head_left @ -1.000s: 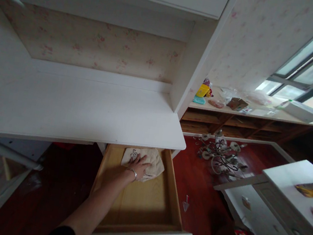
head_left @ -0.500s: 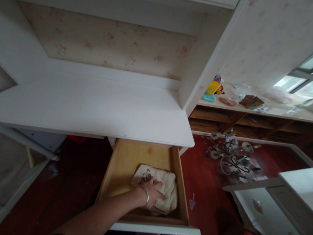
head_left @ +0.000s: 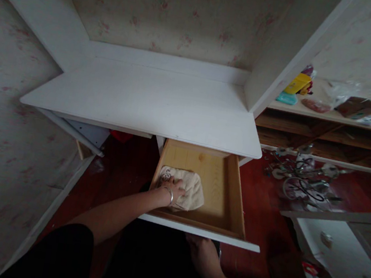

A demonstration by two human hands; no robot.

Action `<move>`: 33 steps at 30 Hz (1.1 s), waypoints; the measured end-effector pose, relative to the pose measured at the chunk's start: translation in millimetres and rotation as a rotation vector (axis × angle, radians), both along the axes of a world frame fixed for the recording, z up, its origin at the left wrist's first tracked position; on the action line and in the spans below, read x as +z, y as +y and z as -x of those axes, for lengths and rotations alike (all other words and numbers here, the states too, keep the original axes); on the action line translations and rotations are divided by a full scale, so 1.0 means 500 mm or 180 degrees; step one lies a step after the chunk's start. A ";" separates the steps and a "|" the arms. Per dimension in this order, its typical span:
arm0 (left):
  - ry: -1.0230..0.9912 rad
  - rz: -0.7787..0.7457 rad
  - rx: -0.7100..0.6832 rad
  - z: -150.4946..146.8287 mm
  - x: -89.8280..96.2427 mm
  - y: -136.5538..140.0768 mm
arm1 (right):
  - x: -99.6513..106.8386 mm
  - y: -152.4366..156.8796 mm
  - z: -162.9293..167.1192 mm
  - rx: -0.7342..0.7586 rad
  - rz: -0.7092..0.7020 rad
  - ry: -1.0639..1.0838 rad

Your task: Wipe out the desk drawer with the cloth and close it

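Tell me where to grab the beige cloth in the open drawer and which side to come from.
Take the beige cloth at its right edge, the part not under the left hand. Come from above and from the right, where the wooden drawer floor is bare. It lies flat and bunched in the front-left corner, with the drawer walls close on its left and front, so a pinch from above probably suits better than sliding under it.

We find no text we can read; the dark mark printed on the cloth [head_left: 180, 192] in the drawer [head_left: 222, 195] is too blurred.
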State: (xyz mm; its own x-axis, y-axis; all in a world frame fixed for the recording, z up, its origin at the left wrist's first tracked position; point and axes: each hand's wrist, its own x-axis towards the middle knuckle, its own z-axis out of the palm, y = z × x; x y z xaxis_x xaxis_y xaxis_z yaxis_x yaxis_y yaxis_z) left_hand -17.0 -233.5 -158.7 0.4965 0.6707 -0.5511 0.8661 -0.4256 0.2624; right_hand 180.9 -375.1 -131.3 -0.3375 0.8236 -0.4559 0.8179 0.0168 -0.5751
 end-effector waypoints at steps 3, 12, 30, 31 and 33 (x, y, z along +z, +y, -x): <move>0.0110 -0.0209 0.0208 0.016 -0.011 0.052 | 0.001 -0.004 0.003 -0.0059 -0.0080 -0.0116; -0.0255 -0.1182 0.0628 -0.026 -0.019 0.167 | -0.009 -0.013 0.005 -0.0106 -0.0167 -0.0158; -0.0682 -0.1281 0.1292 -0.060 -0.053 0.161 | 0.003 0.004 -0.006 -0.0078 -0.0098 0.0085; -0.0753 -0.1231 0.1478 -0.060 -0.048 0.162 | 0.001 0.004 -0.007 -0.0082 -0.0114 0.0118; -0.0926 -0.1131 0.1938 -0.057 -0.037 0.162 | -0.004 0.002 -0.009 -0.0091 -0.0156 0.0195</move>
